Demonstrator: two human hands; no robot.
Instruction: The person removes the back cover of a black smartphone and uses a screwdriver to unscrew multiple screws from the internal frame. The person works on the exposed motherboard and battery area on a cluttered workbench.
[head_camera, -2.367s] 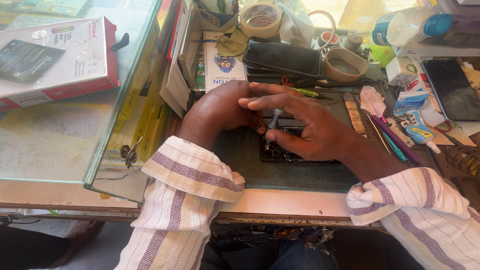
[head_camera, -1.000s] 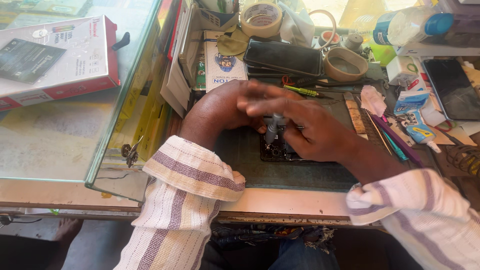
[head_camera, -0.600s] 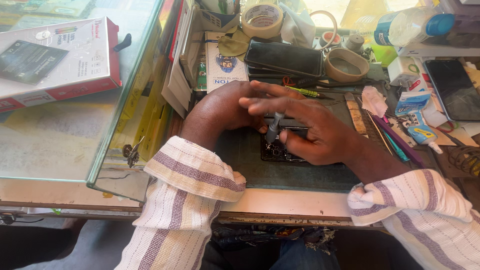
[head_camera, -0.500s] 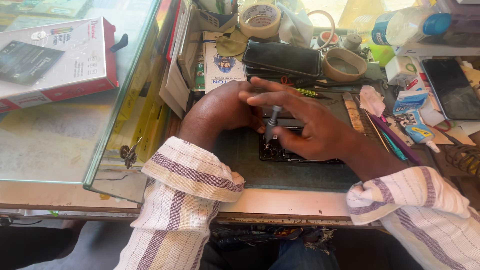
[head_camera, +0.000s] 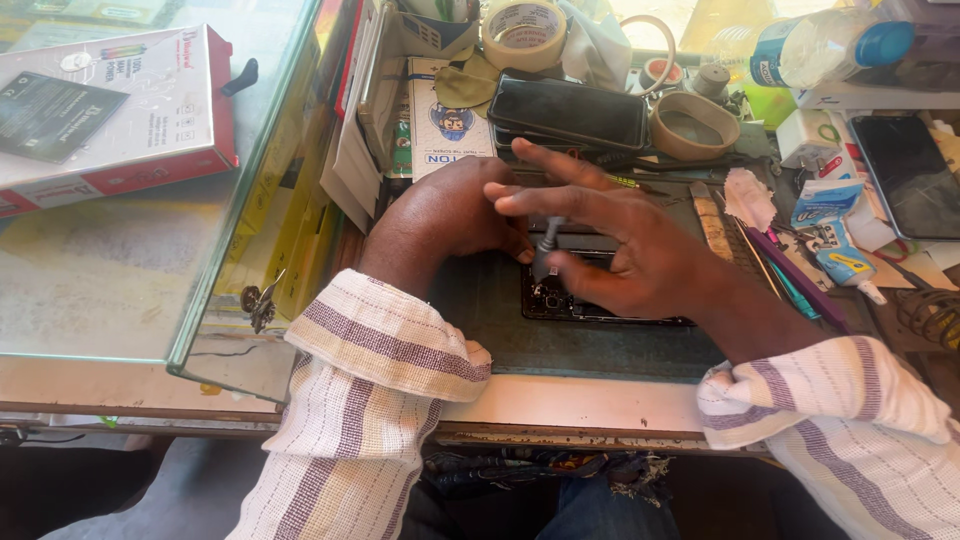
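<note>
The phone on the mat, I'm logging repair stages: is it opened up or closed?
Opened up: the phone lies flat showing dark inner parts, beneath the right hand.

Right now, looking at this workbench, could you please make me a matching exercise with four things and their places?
Things:
1. tape roll
2. red and white box
3. opened phone
4. plastic bottle

Places:
A. on the glass counter, left
B. lying at the top right
C. on the dark mat, under both hands
D. top centre, behind the stacked phones

Pairs: 1-D, 2-A, 3-C, 4-B
</note>
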